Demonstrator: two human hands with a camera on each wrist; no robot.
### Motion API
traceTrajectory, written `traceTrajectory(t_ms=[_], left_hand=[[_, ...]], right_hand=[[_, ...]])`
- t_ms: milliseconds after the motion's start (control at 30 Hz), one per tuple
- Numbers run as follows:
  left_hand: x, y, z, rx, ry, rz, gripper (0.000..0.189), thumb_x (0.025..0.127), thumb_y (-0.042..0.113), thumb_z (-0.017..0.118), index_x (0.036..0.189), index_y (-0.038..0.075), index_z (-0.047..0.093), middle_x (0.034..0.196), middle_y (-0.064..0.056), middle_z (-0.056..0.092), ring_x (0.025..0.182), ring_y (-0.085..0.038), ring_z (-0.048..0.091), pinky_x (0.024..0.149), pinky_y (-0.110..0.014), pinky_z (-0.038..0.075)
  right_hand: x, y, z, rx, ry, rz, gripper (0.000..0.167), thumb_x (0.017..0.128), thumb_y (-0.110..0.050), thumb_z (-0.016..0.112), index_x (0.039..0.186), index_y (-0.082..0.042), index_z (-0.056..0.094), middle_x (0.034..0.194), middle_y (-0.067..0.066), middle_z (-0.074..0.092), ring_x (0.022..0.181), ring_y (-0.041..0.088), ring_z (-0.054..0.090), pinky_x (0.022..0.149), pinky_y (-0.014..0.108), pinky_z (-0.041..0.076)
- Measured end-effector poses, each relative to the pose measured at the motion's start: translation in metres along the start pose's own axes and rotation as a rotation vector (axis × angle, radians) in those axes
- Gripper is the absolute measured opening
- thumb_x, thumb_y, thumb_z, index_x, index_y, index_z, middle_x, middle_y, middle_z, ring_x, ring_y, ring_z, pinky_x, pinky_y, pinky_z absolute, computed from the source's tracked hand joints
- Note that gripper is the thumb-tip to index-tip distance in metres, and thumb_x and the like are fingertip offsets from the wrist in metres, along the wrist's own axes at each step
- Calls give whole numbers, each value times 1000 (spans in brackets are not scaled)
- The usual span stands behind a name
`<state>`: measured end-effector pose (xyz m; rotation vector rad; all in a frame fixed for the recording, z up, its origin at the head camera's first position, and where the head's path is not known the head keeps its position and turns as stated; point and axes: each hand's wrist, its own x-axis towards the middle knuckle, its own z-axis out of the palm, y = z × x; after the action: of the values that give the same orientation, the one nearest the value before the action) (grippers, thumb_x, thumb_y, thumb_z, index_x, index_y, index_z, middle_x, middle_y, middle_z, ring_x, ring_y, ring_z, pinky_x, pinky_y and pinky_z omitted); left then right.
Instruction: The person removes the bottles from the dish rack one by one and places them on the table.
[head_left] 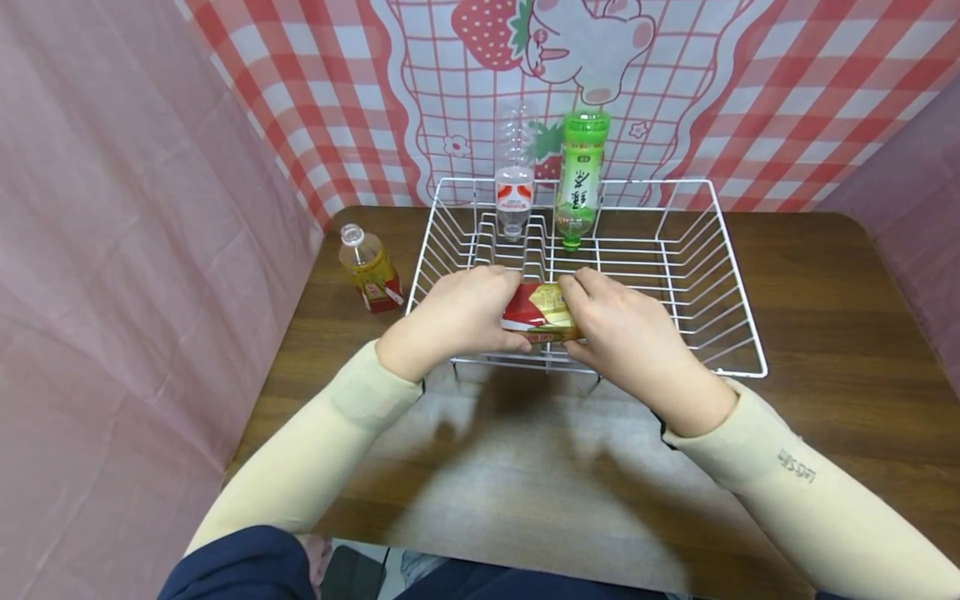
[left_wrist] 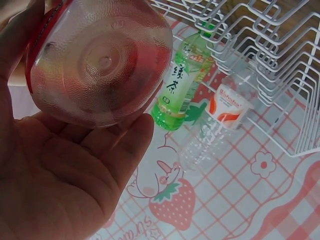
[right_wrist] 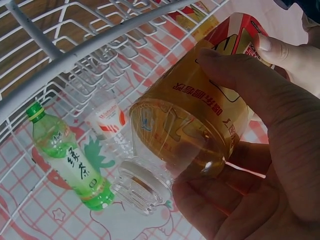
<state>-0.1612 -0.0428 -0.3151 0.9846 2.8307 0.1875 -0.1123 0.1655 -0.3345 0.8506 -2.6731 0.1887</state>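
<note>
Both hands hold a plastic bottle (head_left: 543,312) with a red and yellow label, lying sideways above the front of a white wire rack (head_left: 738,287). My left hand (head_left: 468,315) grips its base end, and the clear round base (left_wrist: 102,57) faces the left wrist camera. Nearer the neck, my right hand (head_left: 618,325) has thumb and fingers round the label. In the right wrist view the threaded bottle neck (right_wrist: 142,185) shows without a cap. Inside the rack, a green tea bottle (head_left: 581,175) and a clear water bottle (head_left: 514,187) stand upside down along the back.
Left of the rack, another bottle (head_left: 371,271) with a yellow and red label stands upright on the brown wooden table (head_left: 832,333). A red checked cloth (head_left: 300,83) hangs behind, and a pink curtain (head_left: 112,250) borders the left side.
</note>
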Motion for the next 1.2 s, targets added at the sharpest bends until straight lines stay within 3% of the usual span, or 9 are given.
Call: traceTrajectory(t_ms=[300,700,933,1200], left_hand=[[-3,-2,0,-16,8,7,60,76,53,87,115,14,63,99,4,63,88,-14,59,72,-35,52],[-10,-10,3,-72,37,-36,67,76,52,87,121,9,62,102,1,62,87,-16,59,73,-37,52],[-13,-15,6,-68,47,-37,67,77,51,87,121,8,61,103,-1,62,88,-17,60,74,-39,53],[-19,-22,6,-101,61,-40,63,77,48,88,117,7,60,100,-1,61,86,-17,60,74,-39,53]], right_hand=[[0,0,-1,6,-29,6,67,69,-21,92,122,4,60,104,15,59,77,31,64,57,47,57],[-5,9,-7,60,-29,9,86,70,-33,94,136,6,55,125,21,58,93,34,66,72,50,59],[-7,15,-9,96,-7,31,88,71,-32,94,140,4,52,130,19,57,95,33,66,67,50,59],[-9,20,-15,97,-8,93,94,72,-37,92,145,4,50,140,26,53,112,44,62,78,59,56]])
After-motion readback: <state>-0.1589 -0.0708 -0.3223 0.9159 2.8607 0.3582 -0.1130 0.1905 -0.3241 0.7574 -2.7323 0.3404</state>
